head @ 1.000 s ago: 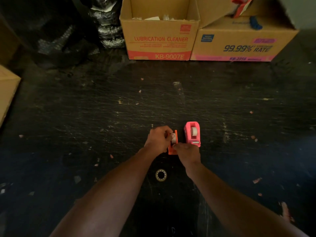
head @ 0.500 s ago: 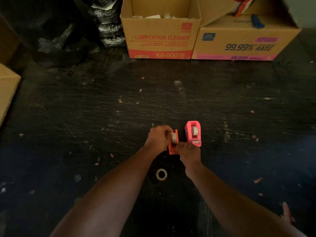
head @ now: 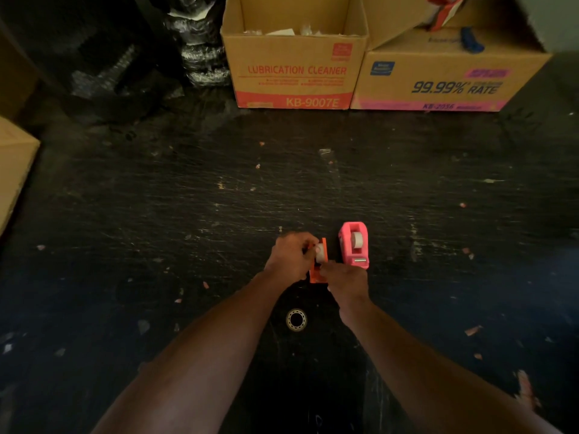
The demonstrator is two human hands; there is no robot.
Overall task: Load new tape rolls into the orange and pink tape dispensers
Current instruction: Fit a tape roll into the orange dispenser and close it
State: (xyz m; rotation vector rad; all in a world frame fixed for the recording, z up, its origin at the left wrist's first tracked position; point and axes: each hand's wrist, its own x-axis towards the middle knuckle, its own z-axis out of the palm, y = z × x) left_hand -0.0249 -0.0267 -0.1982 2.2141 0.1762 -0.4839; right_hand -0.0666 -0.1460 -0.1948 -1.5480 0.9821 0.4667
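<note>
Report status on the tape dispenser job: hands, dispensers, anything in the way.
Left hand and right hand both on orange dispenser, roll in its slot. Pink dispenser beside it, loaded, untouched. Loose ring near arms, not blocking.

The left hand [head: 289, 255] covers the left wall of the orange dispenser [head: 319, 270], and the right hand [head: 343, 278] hides its near end; whether the fingers pinch the tape roll [head: 319, 253] between them is perhaps too small to tell. Far beyond both hands, the small print on the cardboard box [head: 294, 73] is blurred, and the picture's top edge cuts off that box.
</note>
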